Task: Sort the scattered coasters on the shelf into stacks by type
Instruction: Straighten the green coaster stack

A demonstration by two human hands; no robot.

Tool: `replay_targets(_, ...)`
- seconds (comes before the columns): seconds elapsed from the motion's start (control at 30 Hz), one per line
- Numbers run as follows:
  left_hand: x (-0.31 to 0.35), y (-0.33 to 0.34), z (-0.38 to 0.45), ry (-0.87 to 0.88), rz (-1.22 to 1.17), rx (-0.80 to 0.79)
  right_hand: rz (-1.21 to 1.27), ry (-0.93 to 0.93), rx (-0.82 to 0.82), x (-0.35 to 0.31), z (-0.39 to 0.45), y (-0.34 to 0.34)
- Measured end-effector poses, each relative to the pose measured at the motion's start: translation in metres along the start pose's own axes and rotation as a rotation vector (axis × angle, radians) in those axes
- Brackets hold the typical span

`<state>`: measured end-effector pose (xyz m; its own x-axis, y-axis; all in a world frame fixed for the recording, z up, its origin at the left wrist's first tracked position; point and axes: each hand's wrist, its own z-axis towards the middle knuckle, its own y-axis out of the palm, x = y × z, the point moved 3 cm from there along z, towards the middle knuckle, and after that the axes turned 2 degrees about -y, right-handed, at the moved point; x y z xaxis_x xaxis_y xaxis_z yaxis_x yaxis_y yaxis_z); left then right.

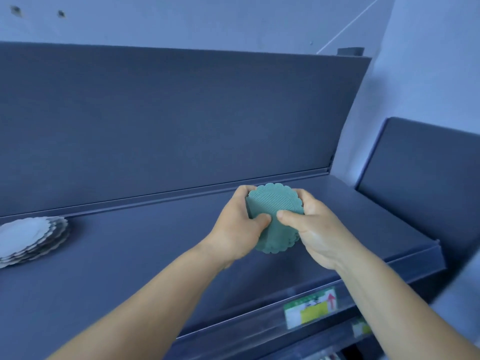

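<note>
A bunch of teal green coasters [275, 203] with scalloped edges and a ribbed face is held between both hands over the right half of the dark shelf [155, 245]. My left hand [239, 224] grips its left side, thumb on the front face. My right hand [317, 229] grips its right side, thumb pressed beside the left thumb. The bunch is tilted and slightly fanned, its lower edge close above the shelf. A stack of white scalloped coasters [28, 237] lies flat at the shelf's far left.
The shelf has a tall dark back panel [181, 113] and a front rail carrying a green and yellow price label [310, 309]. A second dark shelf unit [420, 172] stands to the right. A pale wall rises behind.
</note>
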<state>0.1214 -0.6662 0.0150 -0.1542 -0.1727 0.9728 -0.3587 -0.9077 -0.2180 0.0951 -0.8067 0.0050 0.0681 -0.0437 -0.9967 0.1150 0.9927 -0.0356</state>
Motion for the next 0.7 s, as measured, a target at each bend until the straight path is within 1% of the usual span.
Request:
replay_targets(0.13, 0.008, 0.046, 0.023, 0.094, 0.041, 0.03, -0.018, -0.05, -0.011, 0.001, 0.01, -0.051)
replay_targets(0.27, -0.001, 0.071, 0.038, 0.134, 0.11, 0.05, -0.052, -0.052, -0.031, 0.013, 0.018, -0.077)
replay_targets(0.47, -0.013, 0.084, 0.048, 0.128, 0.223, 0.058, -0.129, -0.047, -0.071, 0.029, 0.023, -0.087)
replay_targets(0.57, -0.015, 0.087, 0.051, 0.155, 0.267, 0.055, -0.188, -0.057, -0.085, 0.031, 0.025, -0.088)
replay_targets(0.7, -0.021, 0.089, 0.047, 0.168, 0.253, 0.035, -0.282, -0.077, -0.129, 0.032, 0.023, -0.089)
